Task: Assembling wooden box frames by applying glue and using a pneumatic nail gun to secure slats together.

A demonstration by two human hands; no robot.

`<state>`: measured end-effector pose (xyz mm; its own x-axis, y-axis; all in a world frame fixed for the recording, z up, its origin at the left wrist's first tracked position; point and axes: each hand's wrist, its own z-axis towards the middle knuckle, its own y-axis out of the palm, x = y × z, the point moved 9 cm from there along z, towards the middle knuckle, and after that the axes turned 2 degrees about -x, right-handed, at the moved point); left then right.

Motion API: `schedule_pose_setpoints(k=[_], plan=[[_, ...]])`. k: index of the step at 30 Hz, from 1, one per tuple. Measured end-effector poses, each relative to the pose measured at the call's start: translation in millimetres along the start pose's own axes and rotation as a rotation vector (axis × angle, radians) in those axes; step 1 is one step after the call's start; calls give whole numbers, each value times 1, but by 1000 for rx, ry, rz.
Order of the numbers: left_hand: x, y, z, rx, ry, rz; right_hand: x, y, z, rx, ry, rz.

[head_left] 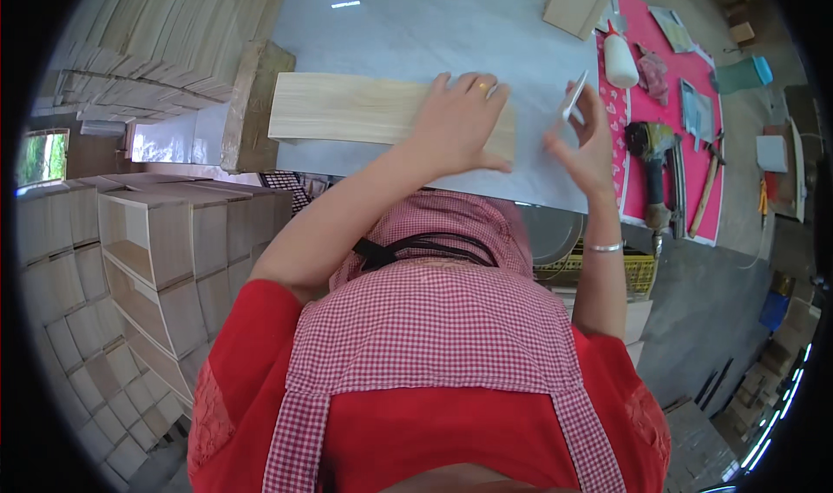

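Observation:
A long, pale wooden board [347,107] lies across the grey-white tabletop in front of me. My left hand [460,124] spans the board near its right end, fingers bent toward the far edge and thumb stretched along the near one. To the right, just past that end, my right hand [590,137] is raised by the table's edge. Between its thumb and fingers it pinches a thin, flat white piece [573,96], seen nearly edge-on; its exact kind I cannot make out.
On a pink cloth [638,193] at right lie a white glue bottle [619,59], a power drill [651,146], a hammer [710,180] and a rag [652,75]. A wooden box [576,3] stands at the far right. Stacked boards [165,33] and wooden boxes [169,241] fill the left.

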<state>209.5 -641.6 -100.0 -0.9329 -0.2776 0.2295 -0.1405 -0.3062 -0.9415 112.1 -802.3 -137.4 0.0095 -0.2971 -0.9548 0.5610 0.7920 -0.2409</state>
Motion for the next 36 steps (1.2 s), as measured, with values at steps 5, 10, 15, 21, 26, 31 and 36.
schedule_pose_setpoints(k=[5, 10, 15, 21, 26, 31, 36], plan=[[0, 45, 19, -424, -27, 34, -5, 17, -38, -112, 56, 109], [9, 16, 13, -363, 60, -82, -11, 34, -42, -175, 45, 202], [11, -41, 7, -199, 190, -225, -12, 54, -38, -269, 31, 283], [22, -55, 19, -147, 167, -256, -12, 61, -35, -278, 11, 299], [28, -48, 25, -180, 148, -310, -15, 60, -35, -274, 19, 268], [29, -42, 30, -206, 116, -320, -14, 60, -34, -293, 2, 257], [24, -39, 31, -214, 91, -305, -12, 61, -33, -295, -13, 247]])
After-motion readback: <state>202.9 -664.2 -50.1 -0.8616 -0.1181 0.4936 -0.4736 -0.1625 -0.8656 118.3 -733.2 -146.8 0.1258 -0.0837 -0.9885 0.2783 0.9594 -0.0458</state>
